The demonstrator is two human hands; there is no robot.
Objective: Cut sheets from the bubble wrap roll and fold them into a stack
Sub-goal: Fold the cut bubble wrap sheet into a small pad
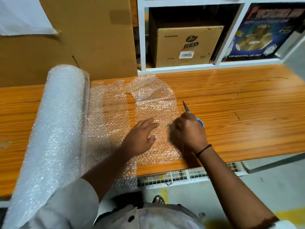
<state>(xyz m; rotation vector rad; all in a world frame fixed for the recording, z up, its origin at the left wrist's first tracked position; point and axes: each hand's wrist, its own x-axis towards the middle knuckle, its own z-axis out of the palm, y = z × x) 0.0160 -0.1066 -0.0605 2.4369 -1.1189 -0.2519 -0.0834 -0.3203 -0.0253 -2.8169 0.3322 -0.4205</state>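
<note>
Clear bubble wrap roll [56,129] lies near-to-far at left; flat left hand [142,138] presses the cut clear bubble sheet [156,104], right hand [188,131] grips far-pointing blue-handled scissors [186,108]

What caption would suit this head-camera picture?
Left hand rests on a bubble wrap sheet beside the roll; right hand grips blue scissors.

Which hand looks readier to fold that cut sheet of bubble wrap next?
Probably the left. The left hand lies open and flat on the cut sheet, free to lift an edge. The right hand is curled round the scissors, so it would likely need to set them down first.
</note>
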